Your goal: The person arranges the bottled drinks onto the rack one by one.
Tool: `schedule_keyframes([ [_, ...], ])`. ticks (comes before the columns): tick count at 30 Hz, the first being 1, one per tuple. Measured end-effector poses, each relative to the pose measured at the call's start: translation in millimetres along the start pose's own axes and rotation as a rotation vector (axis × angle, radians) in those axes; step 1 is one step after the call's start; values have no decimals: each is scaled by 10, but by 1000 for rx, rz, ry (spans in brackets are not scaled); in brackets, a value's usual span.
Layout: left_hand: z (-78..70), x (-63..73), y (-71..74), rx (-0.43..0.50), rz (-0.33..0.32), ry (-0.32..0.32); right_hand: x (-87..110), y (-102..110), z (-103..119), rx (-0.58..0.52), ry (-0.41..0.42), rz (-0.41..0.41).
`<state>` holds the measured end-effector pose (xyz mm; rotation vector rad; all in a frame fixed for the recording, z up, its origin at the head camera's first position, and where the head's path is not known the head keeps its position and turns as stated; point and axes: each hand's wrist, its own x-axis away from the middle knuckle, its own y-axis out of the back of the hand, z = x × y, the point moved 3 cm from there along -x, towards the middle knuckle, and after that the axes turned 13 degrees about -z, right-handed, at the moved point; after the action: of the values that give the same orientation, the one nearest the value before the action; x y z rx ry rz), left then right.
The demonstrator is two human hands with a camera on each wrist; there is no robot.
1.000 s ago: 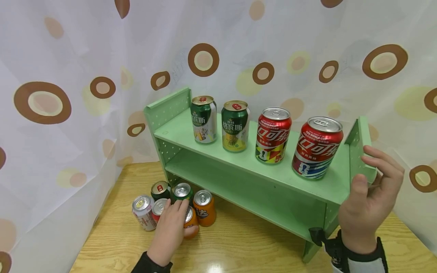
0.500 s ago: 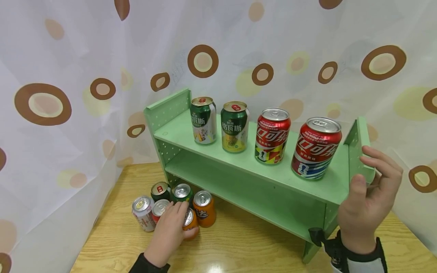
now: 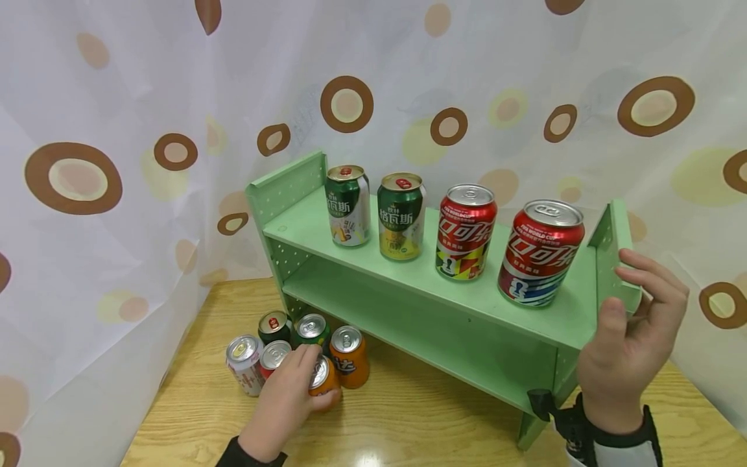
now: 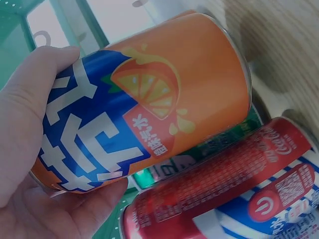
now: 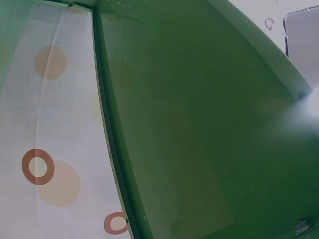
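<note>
In the head view, my left hand grips an orange soda can standing in a cluster on the table. The left wrist view shows its blue label and orange-slice picture, with thumb and fingers curled round the can's end. A red cola can lies close beside it in that view. My right hand holds the right end panel of a green two-tier shelf, fingers bent at its edge and thumb in front. Only the shelf's green panel shows in the right wrist view; the hand is out of it.
Two green-and-white cans and two red cola cans stand on the shelf's top. Around my left hand are a pale can, dark and green cans and a second orange can. A patterned cloth hangs behind.
My left hand has shifted slightly toward the lower left, and more of the orange can shows beside its fingers. My right hand and the cans on the shelf have stayed in place.
</note>
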<state>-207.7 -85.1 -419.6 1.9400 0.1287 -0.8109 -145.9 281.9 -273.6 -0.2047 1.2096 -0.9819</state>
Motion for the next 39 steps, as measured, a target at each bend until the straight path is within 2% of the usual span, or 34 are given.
schedule_keyframes([
  [4,-19,-18,73,26,-14,5,0,5,-2,7,4,3],
  [19,-73,-193,407,124,-128,-68,-19,10,0,4,-2,3],
  [28,-95,-426,633,167,-109,-86,-21,18,-8,-16,-5,7],
  [35,-124,-641,764,193,-81,-100,-13,18,-12,-10,1,20],
  [39,-124,-755,838,208,-88,-116,-10,8,-10,-7,9,22],
])
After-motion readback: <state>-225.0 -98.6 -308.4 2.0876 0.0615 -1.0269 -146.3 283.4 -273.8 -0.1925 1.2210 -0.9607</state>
